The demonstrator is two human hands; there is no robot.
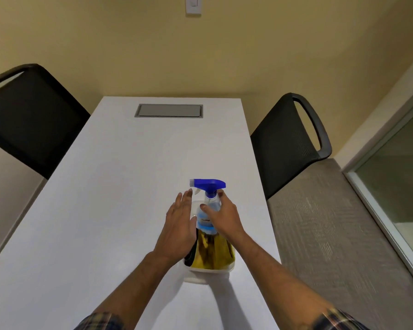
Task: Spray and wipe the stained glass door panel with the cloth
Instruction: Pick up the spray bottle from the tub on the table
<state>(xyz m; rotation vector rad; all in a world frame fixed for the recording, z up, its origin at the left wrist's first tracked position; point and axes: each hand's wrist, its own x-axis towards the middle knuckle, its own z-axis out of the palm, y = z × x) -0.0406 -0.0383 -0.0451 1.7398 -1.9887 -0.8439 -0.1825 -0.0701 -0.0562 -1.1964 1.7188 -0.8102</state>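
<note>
**Spray bottle being gripped in a tub on the white table**

A spray bottle (209,206) with a blue trigger head is being held upright by the right hand (224,216), whose thumb and fingers are wrapped around the clear neck and upper body. The bottle's lower part is being hidden by that hand and by the wall of a translucent tub (209,273) in which it is standing; its label is too blurred to be read. A yellow cloth (212,253) is lying bunched in the same tub, touching the bottle's base, and something dark is being glimpsed at the tub's left side (what it is cannot be told).

The left hand (179,228) is being held open, fingers spread and gripping nothing, just beside the bottle and partly covering the tub's left edge. Whether its palm is touching the tub cannot be told.

The tub is resting near the right edge of the white table (105,210). A glass panel (401,177) in a pale frame is being cut off at the right border of the view, well apart from the hands; no stains can be made out on it. Plaid sleeves (336,321) are being cropped at the bottom.
</note>
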